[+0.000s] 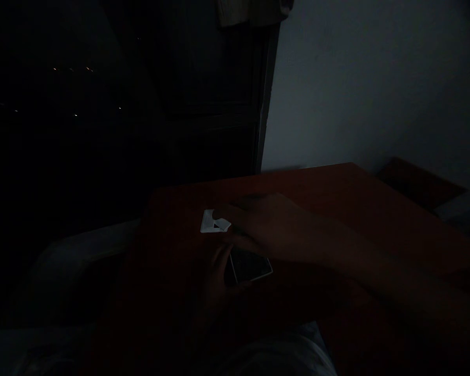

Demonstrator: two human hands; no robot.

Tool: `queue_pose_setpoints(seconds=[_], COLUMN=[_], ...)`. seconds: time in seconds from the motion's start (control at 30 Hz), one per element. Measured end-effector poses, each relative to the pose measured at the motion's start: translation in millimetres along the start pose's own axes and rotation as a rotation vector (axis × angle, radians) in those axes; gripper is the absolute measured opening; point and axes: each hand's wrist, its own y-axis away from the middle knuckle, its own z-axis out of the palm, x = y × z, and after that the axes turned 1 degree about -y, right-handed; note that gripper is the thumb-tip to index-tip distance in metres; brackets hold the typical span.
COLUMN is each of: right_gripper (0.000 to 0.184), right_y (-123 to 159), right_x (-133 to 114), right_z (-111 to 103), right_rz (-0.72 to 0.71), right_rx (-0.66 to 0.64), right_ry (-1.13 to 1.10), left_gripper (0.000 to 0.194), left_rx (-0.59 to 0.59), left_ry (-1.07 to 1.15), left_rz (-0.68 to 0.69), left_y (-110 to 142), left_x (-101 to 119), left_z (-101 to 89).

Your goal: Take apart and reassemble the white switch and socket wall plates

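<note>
The scene is very dark. My right hand (270,222) reaches in from the right over the reddish table (317,188). Its fingertips close around the edge of a small white flat piece (207,222), paper-like, with a folded or torn corner and a dark spot. Nearer to me, my left hand (217,277) grips the left side of a dark rectangular slab (250,265) with a thin pale rim, like a phone. Fingers lie at its far left corner and the thumb along its near edge. My right hand hides the slab's far part.
A pale wall (356,83) rises behind the table on the right. At left is a dark window or door (211,68) with small points of light. A pale curved shape (90,243), perhaps a chair, stands left of the table. Light cloth (297,347) shows at the bottom.
</note>
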Motion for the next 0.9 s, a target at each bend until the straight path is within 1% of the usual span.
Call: queue_pose_setpoints(seconds=[0.07, 0.2, 0.33, 0.4, 0.47, 0.5, 0.53, 0.57, 0.6, 0.67, 0.73, 0.77, 0.9], right_gripper=[0.036, 0.047, 0.048, 0.042, 0.034, 0.036, 0.042, 0.047, 0.049, 0.042, 0.033, 0.032, 0.049], right_y=[3, 7, 6, 4, 0, -2, -4, -6, -7, -8, -6, -5, 3], right_x=[1, 8, 18, 19, 17, 16, 15, 14, 14, 15, 18, 19, 21], right_z=[-3, -6, 0, 4, 8, 9, 11, 11, 12, 11, 9, 7, 1], right_rz=[-0.032, -0.025, -0.032, 0.037, 0.190, 0.271, 0.338, 0.375, 0.376, 0.295, 0.186, 0.137, -0.036], right_rx=[-0.006, -0.018, -0.011, -0.008, 0.003, 0.010, 0.015, 0.015, 0.013, 0.009, 0.007, 0.005, -0.016], right_ry=[-0.034, -0.050, -0.146, -0.130, 0.010, 0.102, 0.185, 0.239, 0.256, 0.199, 0.089, 0.028, -0.214], left_gripper=[0.080, 0.081, 0.080, 0.081, 0.081, 0.080, 0.080, 0.080, 0.079, 0.079, 0.079, 0.079, 0.080], left_rx=[0.014, 0.009, 0.007, 0.002, -0.017, -0.026, -0.031, -0.029, -0.025, -0.025, -0.026, -0.030, -0.019], left_ry=[0.007, 0.001, 0.024, 0.032, 0.041, 0.047, 0.053, 0.059, 0.065, 0.073, 0.067, 0.060, 0.023], left_rz=[0.011, 0.001, -0.012, -0.022, -0.038, -0.043, -0.045, -0.048, -0.050, -0.056, -0.059, -0.055, -0.030], left_y=[0, 1, 3, 3, 4, 4, 4, 5, 5, 5, 4, 4, 3], left_x=[1, 2, -1, -4, -7, -8, -8, -8, -8, -5, -3, -2, -2], left_z=[-0.1, -0.8, 0.7, 2.8, 4.9, 5.7, 6.1, 6.3, 6.0, 4.7, 3.0, 2.3, 1.5])
